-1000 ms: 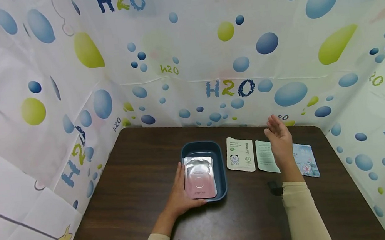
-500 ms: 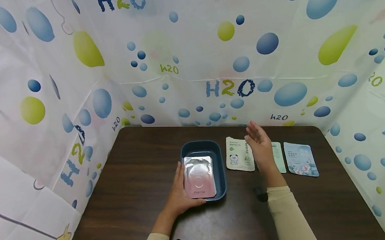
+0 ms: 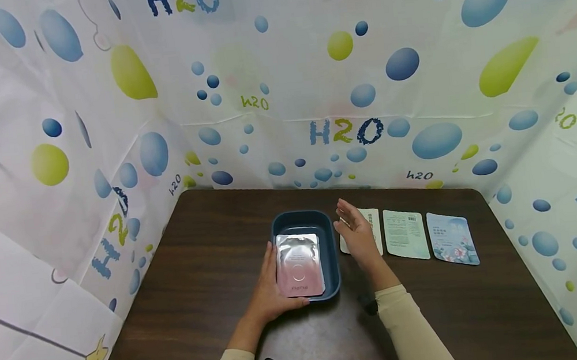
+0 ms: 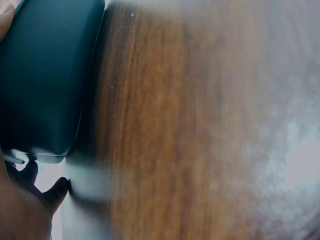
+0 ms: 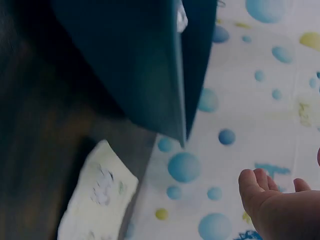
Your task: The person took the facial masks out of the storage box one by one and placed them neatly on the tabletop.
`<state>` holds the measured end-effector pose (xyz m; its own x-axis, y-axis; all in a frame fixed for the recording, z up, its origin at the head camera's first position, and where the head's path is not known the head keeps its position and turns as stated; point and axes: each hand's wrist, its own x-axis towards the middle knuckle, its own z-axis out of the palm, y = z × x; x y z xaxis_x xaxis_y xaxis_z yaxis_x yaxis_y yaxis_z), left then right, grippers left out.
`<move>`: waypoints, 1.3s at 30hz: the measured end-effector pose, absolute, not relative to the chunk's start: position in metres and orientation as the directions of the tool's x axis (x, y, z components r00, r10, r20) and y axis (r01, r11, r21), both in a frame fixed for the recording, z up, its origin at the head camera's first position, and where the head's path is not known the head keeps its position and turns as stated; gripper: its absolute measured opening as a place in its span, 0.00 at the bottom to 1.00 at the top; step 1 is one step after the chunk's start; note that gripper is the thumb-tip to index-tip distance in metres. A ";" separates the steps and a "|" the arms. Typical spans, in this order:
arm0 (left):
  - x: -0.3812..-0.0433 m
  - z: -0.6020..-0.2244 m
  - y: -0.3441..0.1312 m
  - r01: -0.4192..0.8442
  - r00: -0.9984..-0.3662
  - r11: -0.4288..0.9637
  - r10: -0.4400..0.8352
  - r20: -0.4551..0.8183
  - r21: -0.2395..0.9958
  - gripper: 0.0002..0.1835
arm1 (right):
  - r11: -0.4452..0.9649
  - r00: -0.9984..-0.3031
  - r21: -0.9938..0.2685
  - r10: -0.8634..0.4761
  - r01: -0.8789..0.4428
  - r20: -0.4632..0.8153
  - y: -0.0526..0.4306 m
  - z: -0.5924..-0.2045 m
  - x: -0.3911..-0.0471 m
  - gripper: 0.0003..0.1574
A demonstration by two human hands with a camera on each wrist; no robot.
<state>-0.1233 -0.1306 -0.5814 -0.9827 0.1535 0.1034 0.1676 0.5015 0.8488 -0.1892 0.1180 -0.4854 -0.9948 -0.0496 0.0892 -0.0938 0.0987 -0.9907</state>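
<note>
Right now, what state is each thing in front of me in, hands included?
Tray: uncovered, held
Pink packet: lying in the tray
White packet: on the table, partly hidden
Green packet: flat on the table
Blue packet: flat on the table
Left hand: gripping the tray
Right hand: fingers extended, holding nothing

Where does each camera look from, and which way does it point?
Head: worn on the head, facing forward and down at the tray and table; left hand, right hand and sleeves show.
Left wrist: on that wrist, facing the tray's wall and the table; left-hand fingers show at left.
Right wrist: on that wrist, facing the tray's outside, a cream packet and patterned sheet; right-hand fingers show at lower right.
Head and right wrist both show the cream packet.
</note>
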 end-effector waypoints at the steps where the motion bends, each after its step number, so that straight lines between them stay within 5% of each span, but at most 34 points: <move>1: -0.123 -0.581 -0.130 0.169 -0.983 0.502 0.153 0.105 0.848 0.80 | 0.096 -0.994 -0.991 -0.057 -0.096 0.091 0.115 -0.488 -0.189 0.34; 15: -0.122 -0.579 -0.130 0.163 -0.983 0.507 0.158 0.095 0.846 0.79 | 0.125 -0.993 -0.992 -0.119 -0.017 0.002 0.068 -0.524 -0.175 0.36; 27: -0.123 -0.580 -0.131 0.203 -0.976 0.513 0.171 0.133 0.834 0.78 | 0.332 -0.992 -0.935 0.029 0.124 -0.121 0.044 -0.548 -0.172 0.39; 39: -0.123 -0.581 -0.131 0.209 -0.975 0.514 0.173 0.138 0.832 0.79 | 0.448 -0.984 -0.879 0.009 0.162 -0.177 0.041 -0.552 -0.174 0.37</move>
<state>-0.1229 -0.1309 -0.5806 -0.9751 0.1731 0.1383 0.2092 0.5136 0.8321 -0.1743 0.0410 -0.5515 -0.9841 0.0091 -0.1771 0.1624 0.4476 -0.8794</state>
